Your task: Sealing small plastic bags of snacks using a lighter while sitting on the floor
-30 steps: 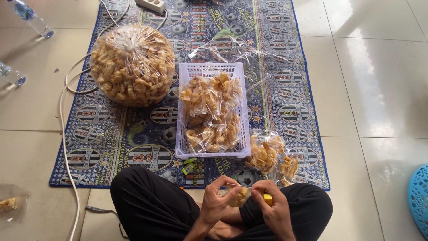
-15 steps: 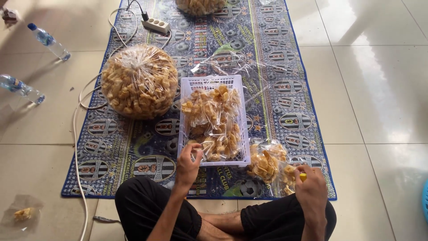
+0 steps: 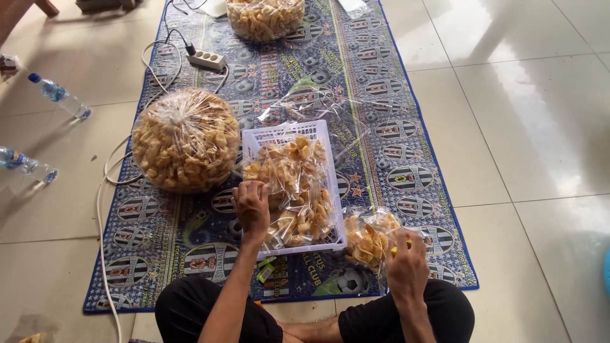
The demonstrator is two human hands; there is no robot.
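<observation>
Person is sitting cross-legged at the bottom of the frame; the left hand [image 3: 251, 204] is reaching into the white basket [image 3: 289, 131] in the middle, fingers curling down onto a small snack packet [image 3: 289, 166], though I can't tell if it's properly gripped; the right hand [image 3: 406, 267] is sitting lower right, closed around something yellow beside a loose packet [image 3: 368, 236] lying on the patterned mat [image 3: 394, 114]; the big round bag of snacks [image 3: 184, 141] is resting just left of the basket. I'd say pinching the packet by its top edge works best, since squeezing the middle is probably crushing the crisps; lifting straight up keeps the neighbours from dragging out.
</observation>
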